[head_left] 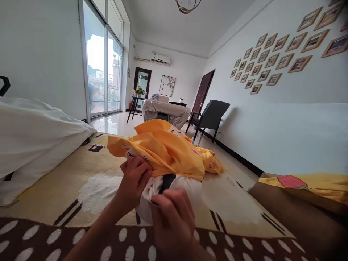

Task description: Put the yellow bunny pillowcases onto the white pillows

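Note:
A crumpled orange cloth cover (168, 148) with printed cartoon faces lies on the bed in front of me. White fabric (187, 185) comes out from under its near edge, with a dark gap (167, 182) in the middle. My left hand (137, 172) is closed on the cover's near left edge, where orange and white meet. Just below and to the right, my right hand (174, 214) pinches a fold of the white fabric between thumb and fingers. Whether the white part is a pillow or a lining, I cannot tell.
The bed carries a beige and brown spotted blanket (106, 214). White bedding (35, 134) is heaped at the left. At the right lies more yellow printed cloth (320, 185). Beyond the bed stand a black chair (213, 114) and a plastic-covered table (165, 107).

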The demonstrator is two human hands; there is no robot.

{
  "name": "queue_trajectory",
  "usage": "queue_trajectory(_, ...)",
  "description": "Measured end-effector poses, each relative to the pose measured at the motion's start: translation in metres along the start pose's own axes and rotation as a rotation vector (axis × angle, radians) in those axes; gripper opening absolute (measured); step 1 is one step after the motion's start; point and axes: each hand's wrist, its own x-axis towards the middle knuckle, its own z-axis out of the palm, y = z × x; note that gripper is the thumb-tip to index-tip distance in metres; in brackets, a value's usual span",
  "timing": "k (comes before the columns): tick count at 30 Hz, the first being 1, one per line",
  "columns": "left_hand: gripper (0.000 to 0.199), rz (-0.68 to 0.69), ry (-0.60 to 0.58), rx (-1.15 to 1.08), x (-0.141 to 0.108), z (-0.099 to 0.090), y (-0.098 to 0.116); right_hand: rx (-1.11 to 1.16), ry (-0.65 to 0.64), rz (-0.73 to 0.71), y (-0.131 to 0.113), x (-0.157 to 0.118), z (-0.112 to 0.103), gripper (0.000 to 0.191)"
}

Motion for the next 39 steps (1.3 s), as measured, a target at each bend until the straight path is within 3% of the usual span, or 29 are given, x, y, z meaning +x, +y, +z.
queue_trajectory(4, 0.025, -0.019, 0.007, 0.070, -0.002, 0.018, -0.008, -0.228, 0.095, -0.046, -0.016, -0.039, 0.013, 0.018)
queue_trajectory(8, 0.024, -0.037, 0.019, 0.104, -0.003, 0.027, -0.014, -0.364, -0.163, -0.049, -0.008, -0.059, 0.017, 0.034)
queue_trajectory(11, 0.024, -0.061, -0.002, 0.086, -0.002, 0.024, -0.014, -0.412, -0.268, -0.040, 0.004, -0.056, 0.014, 0.046)
queue_trajectory(18, 0.023, -0.114, -0.050, 0.036, -0.002, 0.027, -0.024, -0.412, -0.492, -0.086, 0.030, -0.034, 0.010, 0.044)
queue_trajectory(31, 0.027, -0.099, -0.134, 0.077, -0.010, 0.048, -0.026, -0.386, -0.689, 0.070, 0.057, -0.048, 0.024, 0.047)
queue_trajectory(39, 0.023, -0.033, -0.153, 0.084, -0.015, 0.055, -0.020, -0.474, -0.639, 0.048, 0.084, -0.061, 0.042, 0.030)
